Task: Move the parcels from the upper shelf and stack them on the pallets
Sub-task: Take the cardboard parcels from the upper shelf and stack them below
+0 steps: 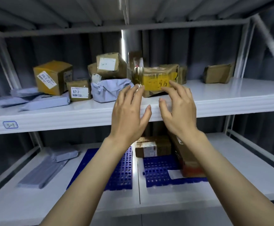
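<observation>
On the upper shelf (230,98) a crumpled brown parcel (159,75) with a yellow label marked 36 lies near the front edge. My left hand (129,115) and my right hand (178,111) are raised in front of it, fingers spread, fingertips at or just short of its lower face; neither grips it. Other parcels stand on that shelf: a yellow-brown box (53,77), a small box labelled 67-2 (79,92), a grey wrapped bag (107,90), a dented box (111,66). Two blue perforated pallets (121,173) (159,172) lie on the lower shelf with brown boxes (149,148) on the right one.
Flat grey mailer bags lie at the upper shelf's left (35,101) and on the lower shelf's left (46,168). A lone brown box (217,74) sits far right on the upper shelf. A long carton (186,159) leans on the right pallet. Metal uprights frame both sides.
</observation>
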Available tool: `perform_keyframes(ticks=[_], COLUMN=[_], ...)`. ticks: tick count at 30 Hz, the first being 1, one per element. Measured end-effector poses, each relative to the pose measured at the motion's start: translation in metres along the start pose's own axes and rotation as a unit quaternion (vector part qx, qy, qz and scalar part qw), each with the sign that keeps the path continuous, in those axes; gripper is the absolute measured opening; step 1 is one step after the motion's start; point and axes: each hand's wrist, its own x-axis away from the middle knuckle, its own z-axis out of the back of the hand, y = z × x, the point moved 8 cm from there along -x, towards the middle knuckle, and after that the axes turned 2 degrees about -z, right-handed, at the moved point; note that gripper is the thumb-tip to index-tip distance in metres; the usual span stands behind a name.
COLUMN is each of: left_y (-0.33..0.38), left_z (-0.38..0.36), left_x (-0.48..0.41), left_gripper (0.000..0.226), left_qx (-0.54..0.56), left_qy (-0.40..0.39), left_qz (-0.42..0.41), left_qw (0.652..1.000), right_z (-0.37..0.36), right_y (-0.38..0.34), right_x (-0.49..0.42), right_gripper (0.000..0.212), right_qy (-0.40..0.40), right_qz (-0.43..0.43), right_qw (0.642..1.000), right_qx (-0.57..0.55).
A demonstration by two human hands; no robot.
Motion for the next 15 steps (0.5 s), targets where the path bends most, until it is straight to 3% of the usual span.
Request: perform_keyframes(ticks=[9, 12, 15], left_y=[-0.027, -0.038, -0.047], left_z=[-0.034, -0.052, -0.073], left_x=[-0.068, -0.088, -0.097], left_gripper=[0.047, 0.04, 0.047], left_qx=[0.13, 0.187, 0.233], left_qy=[-0.025, -0.021, -0.012], left_qz=[0.15, 0.232, 0.315], left_qw=[0.98, 0.954, 0.92], right_z=[-0.015, -0.025, -0.042], right_y=[0.044, 0.066, 0.089], right_x=[-0.077, -0.091, -0.098], right_gripper=[0.051, 0.063, 0.071], right_qy=[-0.012, -0.029, -0.063], right_qz=[-0.119, -0.187, -0.268], right_qw=[0.991, 0.976, 0.942], right_qx=[-0.059, -0.113, -0.19])
